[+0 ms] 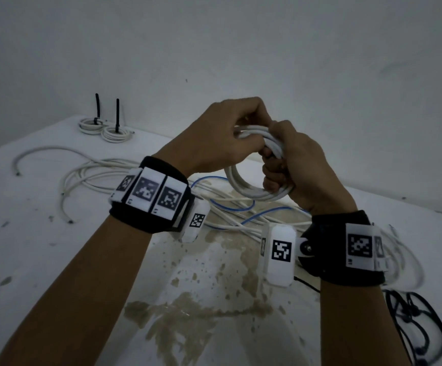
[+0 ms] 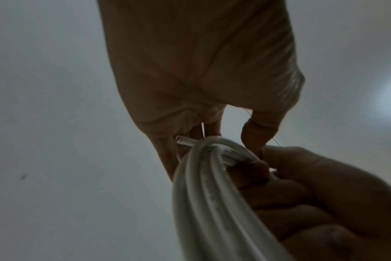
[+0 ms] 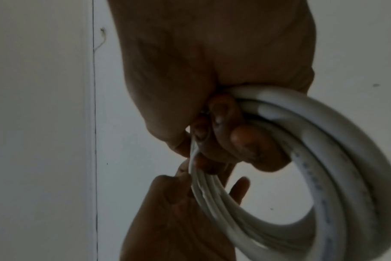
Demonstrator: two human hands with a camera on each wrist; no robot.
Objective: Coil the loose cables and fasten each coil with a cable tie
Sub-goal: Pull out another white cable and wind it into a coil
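I've got the white coil (image 1: pixel 256 180) held up off the bench (image 1: pixel 29 247), between both hands, so the loops can't spring apart. Right hand (image 1: pixel 301 170) is fisted round the stacked turns, prob. to hold the shape. Left hand (image 1: pixel 222 138) pinches the top strands by the cut end (image 2: pixel 185 142), to tuck it in, I'd say. No tie on it yet. Spare black ties (image 1: pixel 420 323) lie by my right wrist; two tied coils (image 1: pixel 103 128) are parked at the far edge, clear of the loose cables (image 1: pixel 103 175).
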